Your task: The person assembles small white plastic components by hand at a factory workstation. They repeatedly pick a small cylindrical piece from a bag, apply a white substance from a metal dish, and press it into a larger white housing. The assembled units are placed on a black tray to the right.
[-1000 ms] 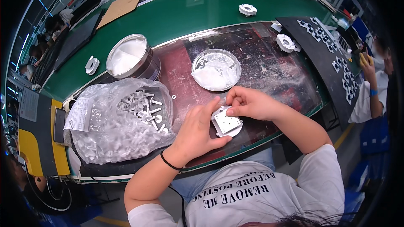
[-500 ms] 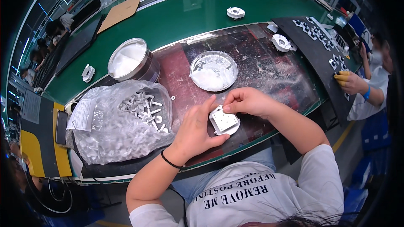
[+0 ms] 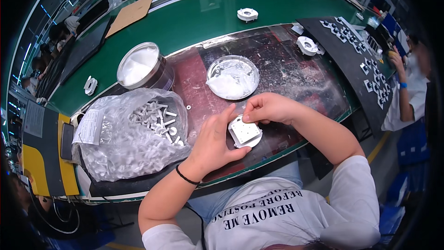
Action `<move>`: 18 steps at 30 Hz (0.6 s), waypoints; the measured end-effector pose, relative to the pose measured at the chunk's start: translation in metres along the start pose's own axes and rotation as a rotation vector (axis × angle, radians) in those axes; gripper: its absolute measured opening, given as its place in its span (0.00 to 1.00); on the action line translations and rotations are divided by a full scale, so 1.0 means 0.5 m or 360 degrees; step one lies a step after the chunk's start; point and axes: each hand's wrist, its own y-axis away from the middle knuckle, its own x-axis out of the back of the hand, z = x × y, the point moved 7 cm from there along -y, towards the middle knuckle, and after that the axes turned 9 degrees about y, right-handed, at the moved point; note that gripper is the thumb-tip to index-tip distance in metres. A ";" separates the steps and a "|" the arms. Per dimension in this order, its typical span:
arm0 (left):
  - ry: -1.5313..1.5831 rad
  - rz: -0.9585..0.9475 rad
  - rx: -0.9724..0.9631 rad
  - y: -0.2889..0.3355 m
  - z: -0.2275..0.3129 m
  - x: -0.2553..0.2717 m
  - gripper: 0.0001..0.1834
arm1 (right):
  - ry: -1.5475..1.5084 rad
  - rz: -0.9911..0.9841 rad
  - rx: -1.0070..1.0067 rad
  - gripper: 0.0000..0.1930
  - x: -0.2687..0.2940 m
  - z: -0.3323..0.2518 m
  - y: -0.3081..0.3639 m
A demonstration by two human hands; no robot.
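Observation:
A white plastic housing (image 3: 245, 132), with a raised square block and small holes, lies on the worn dark-red work mat. My left hand (image 3: 213, 140) grips it from the left, thumb along the near edge and fingers at the far-left edge. The thumb and fingertips of my right hand (image 3: 267, 108) are pinched together at the far edge of the housing. Whatever they hold, if anything, is hidden. Beyond my hands sits a round metal dish (image 3: 237, 68) with white grease-like material and clear film.
At left lie a clear bag (image 3: 120, 157) of white plastic pins and a metal tin (image 3: 159, 71) with white contents. White housings (image 3: 247, 15) rest on the green belt (image 3: 194, 28). A black board (image 3: 342, 60) with small parts lies right, beside a co-worker (image 3: 409, 92).
White housings on the green belt have shifted left. The co-worker's hand has pulled back from the black board. My own hands hold nearly the same pose around the housing.

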 end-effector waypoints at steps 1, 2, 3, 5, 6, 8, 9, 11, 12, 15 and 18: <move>0.0010 0.0020 -0.0011 -0.001 0.001 0.001 0.54 | 0.0021 0.0005 0.0000 0.06 0.000 -0.001 -0.001; 0.0021 0.0039 -0.0023 -0.002 0.002 0.002 0.53 | 0.0041 0.0010 0.0000 0.07 0.001 -0.001 0.000; 0.0023 0.0041 -0.0025 -0.003 0.003 0.002 0.53 | 0.0101 0.0037 -0.0007 0.07 0.003 -0.004 0.003; 0.0028 0.0043 -0.0032 -0.005 0.004 0.003 0.53 | 0.0223 0.0096 -0.0022 0.09 0.004 -0.011 0.016; 0.0035 0.0045 -0.0038 -0.005 0.004 0.004 0.53 | 0.0347 0.0253 0.0120 0.10 0.014 -0.023 0.023; 0.0049 0.0048 -0.0053 -0.006 0.005 0.006 0.53 | 0.0594 0.0567 0.0407 0.12 0.030 -0.040 0.057; 0.0023 0.0058 -0.0061 -0.002 0.005 0.010 0.53 | 0.0723 0.0710 0.0462 0.14 0.029 -0.063 0.085; -0.0019 0.0061 -0.0076 -0.002 0.006 0.010 0.54 | 0.1289 0.0963 0.1066 0.15 0.001 -0.095 0.134; -0.0027 0.0060 -0.0077 -0.002 0.007 0.010 0.54 | 0.1564 0.1094 0.1371 0.15 -0.025 -0.105 0.163; -0.0026 0.0057 -0.0089 -0.001 0.005 0.008 0.54 | 0.1964 0.0931 0.1498 0.16 -0.105 -0.107 0.181; 0.0000 0.0064 -0.0119 -0.002 0.005 0.004 0.54 | 0.1993 0.0903 0.1474 0.16 -0.111 -0.081 0.169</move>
